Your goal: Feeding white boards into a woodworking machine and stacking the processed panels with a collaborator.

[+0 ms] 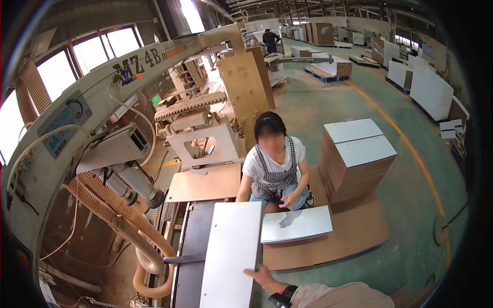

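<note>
A long white panel point(232, 251) with small holes along its left side lies lengthwise in front of me, partly over the dark bed of a machine. My right hand point(263, 280), with a dark band at the wrist, grips the panel's right edge near its lower end. My left hand is out of the picture. Across from me a person in a checked apron crouches by the panel's far end; one of their hands is hidden behind it. Their other hand point(292, 199) is over a low stack of white panels point(298, 224).
A tall stack of white-topped boards point(354, 149) stands to the right on brown sheet material point(354, 231). At left are a large machine arm point(128, 72) and ribbed hoses point(118, 226). A brown board point(203, 183) rests across the machine bed.
</note>
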A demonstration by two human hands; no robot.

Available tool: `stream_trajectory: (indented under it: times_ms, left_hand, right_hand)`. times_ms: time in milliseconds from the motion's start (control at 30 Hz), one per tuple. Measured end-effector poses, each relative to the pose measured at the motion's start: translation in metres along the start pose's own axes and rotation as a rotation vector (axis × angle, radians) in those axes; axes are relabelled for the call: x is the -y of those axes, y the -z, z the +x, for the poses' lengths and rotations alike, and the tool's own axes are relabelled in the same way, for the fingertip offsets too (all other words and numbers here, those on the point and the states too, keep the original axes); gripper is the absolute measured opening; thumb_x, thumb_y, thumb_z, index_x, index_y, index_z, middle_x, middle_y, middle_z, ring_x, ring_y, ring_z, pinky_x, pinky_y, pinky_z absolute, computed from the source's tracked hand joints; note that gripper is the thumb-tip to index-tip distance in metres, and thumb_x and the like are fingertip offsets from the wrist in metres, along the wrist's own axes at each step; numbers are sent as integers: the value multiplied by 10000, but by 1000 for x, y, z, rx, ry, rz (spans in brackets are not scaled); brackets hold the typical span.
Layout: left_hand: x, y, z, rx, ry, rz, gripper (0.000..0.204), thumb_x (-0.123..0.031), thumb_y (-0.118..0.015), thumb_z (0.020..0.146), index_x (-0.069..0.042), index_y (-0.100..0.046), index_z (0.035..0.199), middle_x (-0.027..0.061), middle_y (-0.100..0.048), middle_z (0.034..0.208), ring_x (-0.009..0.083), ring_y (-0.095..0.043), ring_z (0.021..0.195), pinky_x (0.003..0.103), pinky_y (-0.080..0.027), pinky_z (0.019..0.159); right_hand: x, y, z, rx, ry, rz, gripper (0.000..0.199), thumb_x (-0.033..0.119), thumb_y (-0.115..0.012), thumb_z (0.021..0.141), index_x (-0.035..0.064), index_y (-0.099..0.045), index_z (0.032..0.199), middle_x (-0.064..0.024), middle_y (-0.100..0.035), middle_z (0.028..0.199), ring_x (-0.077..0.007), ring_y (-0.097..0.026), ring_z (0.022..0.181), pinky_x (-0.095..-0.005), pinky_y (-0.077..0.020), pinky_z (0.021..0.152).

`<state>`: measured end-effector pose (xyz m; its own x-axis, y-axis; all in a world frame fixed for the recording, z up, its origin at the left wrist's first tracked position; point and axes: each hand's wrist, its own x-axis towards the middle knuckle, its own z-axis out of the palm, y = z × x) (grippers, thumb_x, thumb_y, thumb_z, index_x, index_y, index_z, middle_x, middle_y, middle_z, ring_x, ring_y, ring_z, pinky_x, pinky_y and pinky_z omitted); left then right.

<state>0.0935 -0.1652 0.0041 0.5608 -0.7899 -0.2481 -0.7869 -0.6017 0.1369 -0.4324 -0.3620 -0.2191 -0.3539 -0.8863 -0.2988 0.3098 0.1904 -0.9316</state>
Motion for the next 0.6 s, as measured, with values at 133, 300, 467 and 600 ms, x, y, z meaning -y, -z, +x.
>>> stream_trajectory:
  times_ms: [133,300,467,600]
  left_hand:
    - [-85,-17,-44,46,-171,-194,388,-312,-596,821,-14,-504,590,68,-511,476,131,-448,400,288,-367,387]
    - [-189,-14,-110,111,-195,-382,296,-215,-610,811,-1,-537,620,50,-505,479,118,-472,451,288,-380,425]
    - [-180,-55,-119,181,-191,-511,318,-240,-592,817,12,-533,631,63,-497,510,123,-421,470,307,-370,466]
    - [-203,-56,-130,204,-220,-489,294,-206,-591,819,15,-523,638,56,-478,514,110,-388,504,301,-350,463]
  right_hand:
    - [15,34,22,-108,-91,89,352,231,-683,730,-51,-614,929,-95,-639,844,-159,-590,742,-294,-464,654]
    - [11,58,41,-198,-101,213,318,182,-659,738,-46,-610,954,-92,-633,874,-170,-588,751,-304,-463,653]
    - [6,65,67,-275,-106,407,292,125,-627,766,-5,-577,1023,-81,-612,916,-171,-584,782,-290,-471,678]
    - [22,68,90,-378,-85,655,263,176,-612,791,41,-549,1007,-37,-599,783,-163,-578,673,-287,-480,606]
